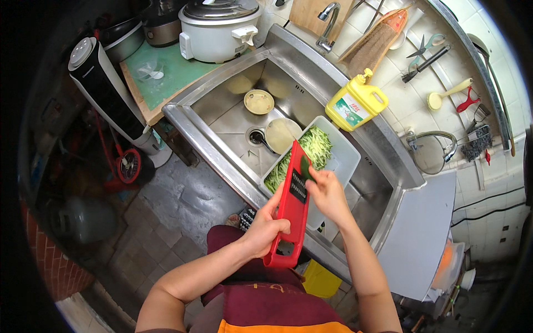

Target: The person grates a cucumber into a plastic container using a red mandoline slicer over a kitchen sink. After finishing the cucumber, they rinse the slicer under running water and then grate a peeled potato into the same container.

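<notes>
My left hand grips the lower part of a red hand grater, which slants up and away over a white plastic basin. In my right hand is a dark green piece of vegetable, held against the grater's face just above its black shredding plate. Pale green vegetable shreds are heaped in the basin on both sides of the grater. The basin rests across the stainless steel sink. Part of the basin is hidden behind the grater and my right hand.
Inside the sink are a patterned bowl and a round pale vessel beside the drain. A yellow detergent jug stands on the back ledge, near the faucet. A white rice cooker sits on the green-topped table at left.
</notes>
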A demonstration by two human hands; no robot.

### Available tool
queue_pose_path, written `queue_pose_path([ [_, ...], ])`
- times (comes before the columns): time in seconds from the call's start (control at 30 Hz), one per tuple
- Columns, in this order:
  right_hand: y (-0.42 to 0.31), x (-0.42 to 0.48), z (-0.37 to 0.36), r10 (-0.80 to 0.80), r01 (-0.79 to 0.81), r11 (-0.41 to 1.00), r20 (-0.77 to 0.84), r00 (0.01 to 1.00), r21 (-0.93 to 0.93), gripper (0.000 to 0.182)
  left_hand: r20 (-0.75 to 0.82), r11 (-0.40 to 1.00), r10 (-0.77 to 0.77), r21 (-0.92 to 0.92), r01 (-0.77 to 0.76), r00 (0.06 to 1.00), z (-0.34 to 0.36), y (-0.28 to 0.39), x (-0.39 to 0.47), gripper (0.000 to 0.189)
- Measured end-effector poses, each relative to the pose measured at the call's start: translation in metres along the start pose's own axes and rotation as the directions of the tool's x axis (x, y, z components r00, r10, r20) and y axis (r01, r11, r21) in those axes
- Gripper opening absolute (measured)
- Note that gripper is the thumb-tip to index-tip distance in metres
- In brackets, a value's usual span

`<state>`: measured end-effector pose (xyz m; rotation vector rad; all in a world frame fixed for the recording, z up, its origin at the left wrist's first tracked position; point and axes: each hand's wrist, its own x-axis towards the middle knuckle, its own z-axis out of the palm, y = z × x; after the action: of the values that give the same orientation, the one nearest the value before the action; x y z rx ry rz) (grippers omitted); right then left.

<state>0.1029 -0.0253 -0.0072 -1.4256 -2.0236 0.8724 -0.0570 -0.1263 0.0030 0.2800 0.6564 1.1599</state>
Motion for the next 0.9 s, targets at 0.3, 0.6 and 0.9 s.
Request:
queue_pose_path([
  [0.3, -0.025, -0.017, 0.002, -0.189, 0.172, 0.970, -0.087, 0.978, -0.174, 0.023, 0.016, 1.000, 0.009, 0.007, -0.009, 1.000, 0.001, -0.007, 0.000, 0.095],
  [0.6, -0.042, -0.061, 0.004, -0.284, 0.279, 0.951, -0.021, 0.959, -0.135, 0.025, -0.017, 0.999, 0.043, -0.021, -0.044, 0.999, -0.006, -0.006, 0.000, 0.095],
  [0.9, -0.053, -0.082, 0.006, -0.199, 0.200, 0.980, 0.050, 0.979, -0.022, 0.026, -0.040, 0.998, 0.058, -0.013, -0.058, 0.998, -0.008, 0.001, 0.003, 0.096],
])
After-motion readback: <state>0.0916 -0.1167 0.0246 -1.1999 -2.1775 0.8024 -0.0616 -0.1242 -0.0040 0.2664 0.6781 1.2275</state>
